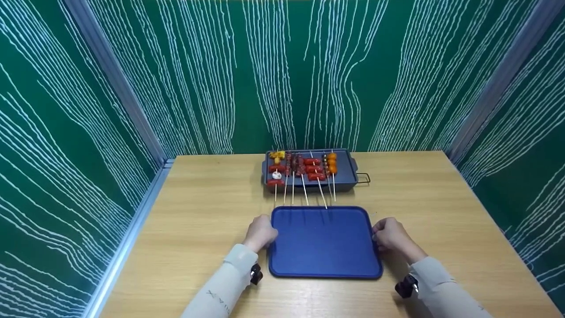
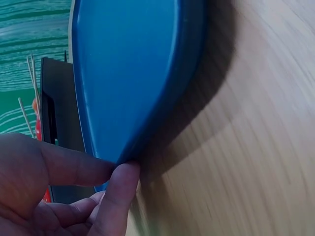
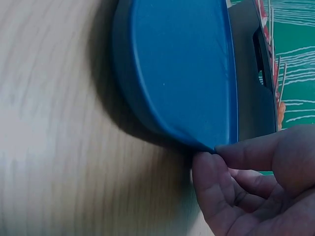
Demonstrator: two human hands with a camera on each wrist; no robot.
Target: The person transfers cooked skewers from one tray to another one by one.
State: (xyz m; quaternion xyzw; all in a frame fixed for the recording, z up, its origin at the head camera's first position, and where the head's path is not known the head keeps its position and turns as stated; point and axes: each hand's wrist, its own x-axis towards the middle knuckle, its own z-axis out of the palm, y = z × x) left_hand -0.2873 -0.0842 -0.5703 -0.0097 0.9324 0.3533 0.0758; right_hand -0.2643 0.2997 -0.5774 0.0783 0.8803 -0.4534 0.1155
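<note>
A blue rectangular tray [image 1: 324, 247] with a low raised rim is held level in front of the grill, nothing lying on it. My left hand [image 1: 261, 232] pinches its left edge between thumb and fingers; in the left wrist view the thumb and index finger [image 2: 118, 191] meet at the rim. On the opposite side my right hand [image 1: 393, 236] pinches the right edge, and the right wrist view shows the fingertips [image 3: 209, 172] on that rim. Shadow under the tray shows along its near side in both wrist views.
Behind the tray stands a dark grill box [image 1: 348, 185] with a wire handle [image 1: 364, 178] at its right. Several skewers lie across it, among them red pieces [image 1: 313, 169] and orange balls [image 1: 332, 163]. Green walls with white lines surround the wooden table [image 1: 198, 198].
</note>
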